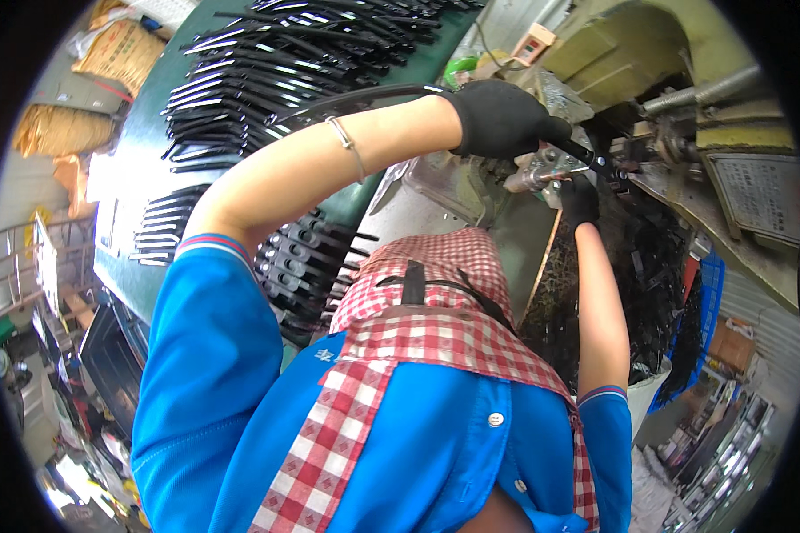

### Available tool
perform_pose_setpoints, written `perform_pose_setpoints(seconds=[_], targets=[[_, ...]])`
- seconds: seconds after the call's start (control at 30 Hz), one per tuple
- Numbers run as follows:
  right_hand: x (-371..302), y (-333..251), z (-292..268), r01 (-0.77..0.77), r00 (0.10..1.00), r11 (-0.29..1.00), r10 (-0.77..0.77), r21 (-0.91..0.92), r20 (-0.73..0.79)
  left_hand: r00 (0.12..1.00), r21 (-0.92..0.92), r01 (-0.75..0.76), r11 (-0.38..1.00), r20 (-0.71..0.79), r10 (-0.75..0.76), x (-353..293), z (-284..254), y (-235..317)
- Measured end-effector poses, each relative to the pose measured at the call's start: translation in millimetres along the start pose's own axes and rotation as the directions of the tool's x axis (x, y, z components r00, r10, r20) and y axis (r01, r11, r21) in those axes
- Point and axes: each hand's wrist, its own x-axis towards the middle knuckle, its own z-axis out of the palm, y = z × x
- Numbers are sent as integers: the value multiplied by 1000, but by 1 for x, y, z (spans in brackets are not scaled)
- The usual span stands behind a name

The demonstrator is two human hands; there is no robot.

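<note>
My left hand (pixel 502 120), in a black glove, is closed round a long glossy black strip (pixel 364 96). One end of the strip reaches back to the left over the table. Its other end, with shiny rivets or holes, lies at a metal tool head (pixel 542 171) of the machine. Just below that tool head is my right hand (pixel 580 202), also black-gloved. Its fingers look curled together near the strip's end; what they hold, if anything, is hidden by the dark glove and the shadow.
A green table (pixel 204 40) at the left carries rows of black strips (pixel 240 80) and black parts with holes (pixel 302 262). The green machine (pixel 747 107) stands at the right. Below it, a dark bin area (pixel 631 275) holds black pieces, beside a blue crate (pixel 707 306).
</note>
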Motion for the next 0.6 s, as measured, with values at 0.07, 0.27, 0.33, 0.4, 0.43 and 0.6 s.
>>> perform_pose_setpoints(seconds=[0.07,0.27,0.33,0.4,0.43,0.6], targets=[[1,32,29,-67,998,998,67,-18,-9,999,-47,5,999,39,-3,-27,-6,1],[15,6,24,-172,963,964,207,-200,170,861,133,395,909,293,-417,-225,-21,-41],[10,-1,16,-231,954,961,255,-151,159,758,166,560,812,294,-583,-298,-12,-50],[7,23,25,-157,982,988,156,6,106,571,273,691,669,361,-737,-352,-10,-46],[6,36,30,-104,993,979,92,175,75,585,275,691,669,332,-740,-376,-8,-40],[2,32,-2,-222,970,212,146,952,194,493,241,838,489,49,-869,-436,25,-9]])
